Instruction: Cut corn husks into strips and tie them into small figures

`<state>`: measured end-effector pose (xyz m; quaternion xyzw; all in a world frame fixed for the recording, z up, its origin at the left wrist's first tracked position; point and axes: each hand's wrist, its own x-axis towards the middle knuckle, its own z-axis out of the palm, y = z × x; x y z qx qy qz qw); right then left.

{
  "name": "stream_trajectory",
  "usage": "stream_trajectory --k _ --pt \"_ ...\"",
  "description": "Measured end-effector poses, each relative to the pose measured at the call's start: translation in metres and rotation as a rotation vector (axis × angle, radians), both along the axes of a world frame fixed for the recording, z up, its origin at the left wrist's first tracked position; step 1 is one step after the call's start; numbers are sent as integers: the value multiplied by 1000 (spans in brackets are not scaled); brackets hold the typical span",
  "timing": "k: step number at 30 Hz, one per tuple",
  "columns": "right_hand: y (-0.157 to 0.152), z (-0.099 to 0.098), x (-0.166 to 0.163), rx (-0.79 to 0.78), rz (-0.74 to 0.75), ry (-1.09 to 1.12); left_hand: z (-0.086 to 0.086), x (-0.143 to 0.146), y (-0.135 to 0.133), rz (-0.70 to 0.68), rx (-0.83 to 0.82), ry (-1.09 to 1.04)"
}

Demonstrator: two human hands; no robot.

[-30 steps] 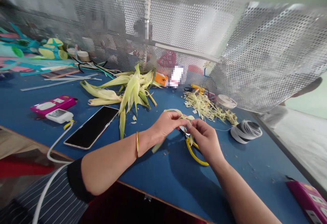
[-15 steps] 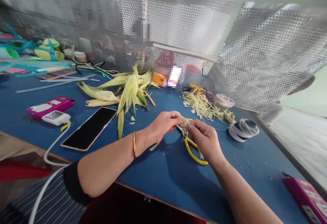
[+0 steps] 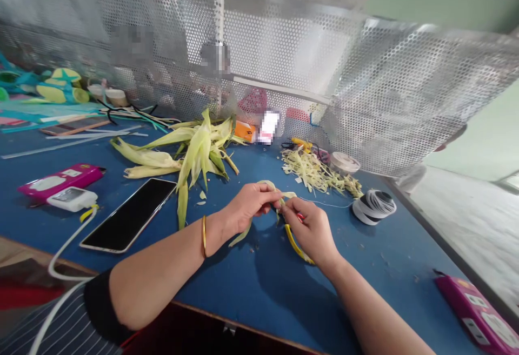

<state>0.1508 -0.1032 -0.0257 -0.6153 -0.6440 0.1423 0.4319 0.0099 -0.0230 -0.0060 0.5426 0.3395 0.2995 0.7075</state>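
Note:
My left hand [image 3: 256,203] is closed, pinching a pale green strip of corn husk [image 3: 266,183] between thumb and fingers. Facing it, my right hand [image 3: 310,228] is closed on the same husk, the fingertips of both hands almost touching. One end of the strip hangs down below my left hand. Beneath my right hand lie yellow-handled scissors [image 3: 295,244] on the blue table; their blades are mostly hidden by the hand. A thin thread runs from near my right hand to a spool of grey-white thread [image 3: 373,207].
Corn husks [image 3: 198,152] lie in a heap behind my left hand, with shredded husk [image 3: 310,168] farther right. A black-screened phone [image 3: 132,214] and a magenta device [image 3: 60,182] rest at left; another magenta device [image 3: 478,312] sits front right. A perforated screen [image 3: 279,47] stands along the back.
Both hands stay together on the husk, with the right fingers shifting slightly lower over the scissors. More of the scissors is now covered. The whole view has shifted a little.

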Motion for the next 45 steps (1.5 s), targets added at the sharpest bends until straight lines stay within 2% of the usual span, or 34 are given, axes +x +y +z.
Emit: stream_trajectory --k 4,10,16,19,25,30,33,35,37,40,42,45 --pt "3 -1 -1 -114 -16 256 -1 0 1 40 56 31" --pt "9 1 1 -170 -102 756 -1 -1 -1 -71 53 33" --pt "10 3 0 -212 -27 1065 -3 -1 -3 -178 105 39" --pt "10 4 -2 -236 -29 1136 -4 0 -3 -199 77 20" --pt "9 1 -1 -161 -40 1040 -5 3 -7 -182 40 15" --pt "12 -4 -3 -67 -132 996 -4 3 -9 -223 69 41" --pt "11 -1 1 -98 -134 927 -4 2 -8 -223 104 51" --pt "8 5 8 -195 -138 750 -4 0 -7 -218 124 66" --pt "3 13 14 -192 -217 449 -4 0 -6 -204 149 84" --pt "-4 23 20 116 -364 18 -5 0 -6 -199 198 106" --pt "-5 25 20 202 -271 -82 -7 1 -7 -227 217 99" --pt "-2 21 14 -10 -11 105 -10 3 -10 -304 237 63"
